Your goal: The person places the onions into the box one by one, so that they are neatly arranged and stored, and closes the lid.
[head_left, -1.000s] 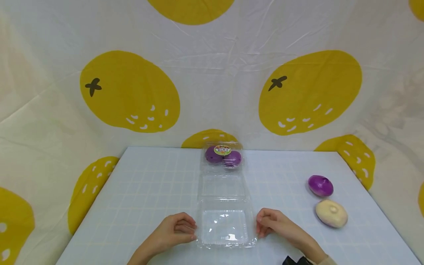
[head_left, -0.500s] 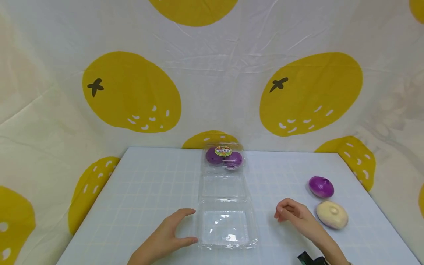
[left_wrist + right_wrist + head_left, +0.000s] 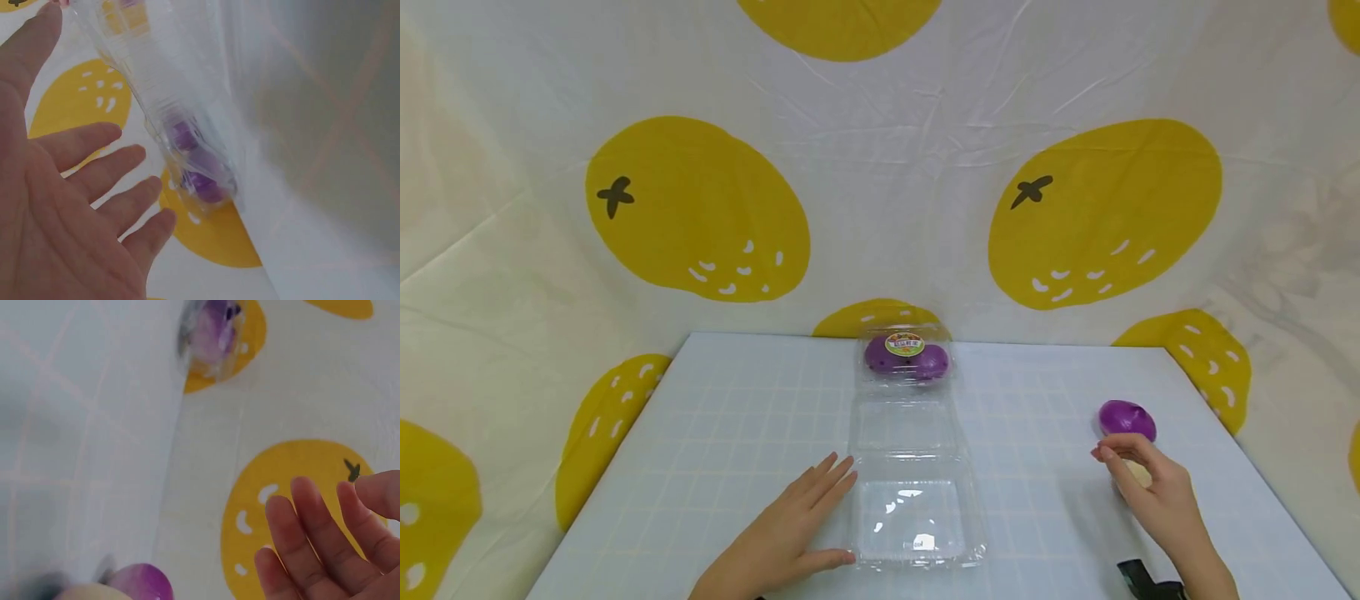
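Observation:
A clear plastic clamshell box [image 3: 917,525] lies with its lid spread in the middle of the table. At its left edge my left hand [image 3: 790,525] is flat, fingers extended and fingertips right at the rim. Over a cream-coloured round thing [image 3: 1138,473] hovers my right hand [image 3: 1161,496], hiding most of it. Loosely bent fingers [image 3: 312,531] with nothing between them show in the right wrist view. Just behind that hand sits a glossy purple, onion-like bulb [image 3: 1126,419] with a small pointed tip.
Behind the spread box, at the table's back edge, stands a closed clear box [image 3: 868,379] with a label [image 3: 904,344] and two purple round things [image 3: 928,362] inside. A white cloth with yellow fruit prints [image 3: 1105,212] hangs behind the table [image 3: 737,417].
My right hand has left the spread box's right edge and moved right, over the cream-coloured thing. The left hand's fingers have straightened and stayed by the box's left edge.

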Demonstrator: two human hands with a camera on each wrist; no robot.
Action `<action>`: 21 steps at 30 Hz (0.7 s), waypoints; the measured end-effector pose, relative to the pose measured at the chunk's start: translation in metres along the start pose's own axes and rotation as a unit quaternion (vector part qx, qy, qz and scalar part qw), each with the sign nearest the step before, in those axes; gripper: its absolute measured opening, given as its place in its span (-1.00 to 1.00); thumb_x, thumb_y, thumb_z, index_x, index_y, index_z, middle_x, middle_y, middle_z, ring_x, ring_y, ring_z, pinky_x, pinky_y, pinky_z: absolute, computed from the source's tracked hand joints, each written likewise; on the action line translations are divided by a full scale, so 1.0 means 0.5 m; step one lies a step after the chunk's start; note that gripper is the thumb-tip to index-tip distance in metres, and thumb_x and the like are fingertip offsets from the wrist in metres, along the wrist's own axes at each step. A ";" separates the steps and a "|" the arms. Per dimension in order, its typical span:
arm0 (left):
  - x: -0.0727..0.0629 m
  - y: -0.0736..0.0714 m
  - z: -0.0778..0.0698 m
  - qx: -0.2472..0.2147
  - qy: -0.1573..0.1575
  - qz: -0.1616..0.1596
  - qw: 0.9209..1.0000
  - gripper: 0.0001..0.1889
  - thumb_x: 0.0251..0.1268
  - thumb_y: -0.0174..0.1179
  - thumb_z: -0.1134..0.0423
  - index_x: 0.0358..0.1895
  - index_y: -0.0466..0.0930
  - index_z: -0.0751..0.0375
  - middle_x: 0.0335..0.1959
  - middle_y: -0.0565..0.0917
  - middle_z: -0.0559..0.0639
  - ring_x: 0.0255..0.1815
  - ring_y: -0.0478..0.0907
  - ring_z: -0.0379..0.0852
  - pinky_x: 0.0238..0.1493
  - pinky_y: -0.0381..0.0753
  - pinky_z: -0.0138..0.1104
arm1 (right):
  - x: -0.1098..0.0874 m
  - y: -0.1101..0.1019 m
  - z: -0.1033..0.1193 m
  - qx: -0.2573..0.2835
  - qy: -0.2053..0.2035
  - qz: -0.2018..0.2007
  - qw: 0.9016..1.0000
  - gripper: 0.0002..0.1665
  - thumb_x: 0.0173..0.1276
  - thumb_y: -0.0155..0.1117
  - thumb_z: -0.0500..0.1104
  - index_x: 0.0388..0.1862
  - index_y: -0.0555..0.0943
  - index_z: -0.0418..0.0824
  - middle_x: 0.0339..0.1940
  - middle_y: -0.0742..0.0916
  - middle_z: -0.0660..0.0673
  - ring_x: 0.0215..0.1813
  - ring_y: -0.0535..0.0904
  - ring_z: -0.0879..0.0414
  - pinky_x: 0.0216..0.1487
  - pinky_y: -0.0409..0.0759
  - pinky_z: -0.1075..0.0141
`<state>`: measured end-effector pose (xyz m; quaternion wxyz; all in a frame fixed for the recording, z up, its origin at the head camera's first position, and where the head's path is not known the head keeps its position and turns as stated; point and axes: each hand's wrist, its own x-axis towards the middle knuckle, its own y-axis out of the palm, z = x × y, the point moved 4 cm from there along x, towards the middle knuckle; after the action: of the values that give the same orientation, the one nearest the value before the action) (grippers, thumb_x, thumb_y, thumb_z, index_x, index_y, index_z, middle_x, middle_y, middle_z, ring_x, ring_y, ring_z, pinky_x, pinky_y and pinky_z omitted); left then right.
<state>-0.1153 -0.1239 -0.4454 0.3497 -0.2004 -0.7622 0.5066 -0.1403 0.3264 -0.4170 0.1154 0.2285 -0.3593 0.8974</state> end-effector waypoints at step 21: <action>0.003 -0.005 -0.002 0.041 0.094 -0.033 0.994 -0.17 0.21 0.23 -0.32 0.36 0.44 0.26 0.48 0.33 0.13 0.40 0.39 0.10 0.25 0.54 -0.01 | -0.047 -0.089 -0.196 0.009 0.247 -0.004 0.969 -0.33 0.47 0.22 0.04 0.44 0.34 -0.20 0.03 0.42 0.46 0.03 0.24 0.66 0.24 -0.01 0.81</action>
<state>-0.1157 -0.1232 -0.4425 0.4445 -0.2076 -0.7106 0.5044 -0.1354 0.4254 -0.4648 0.2026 0.0024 -0.3108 0.9286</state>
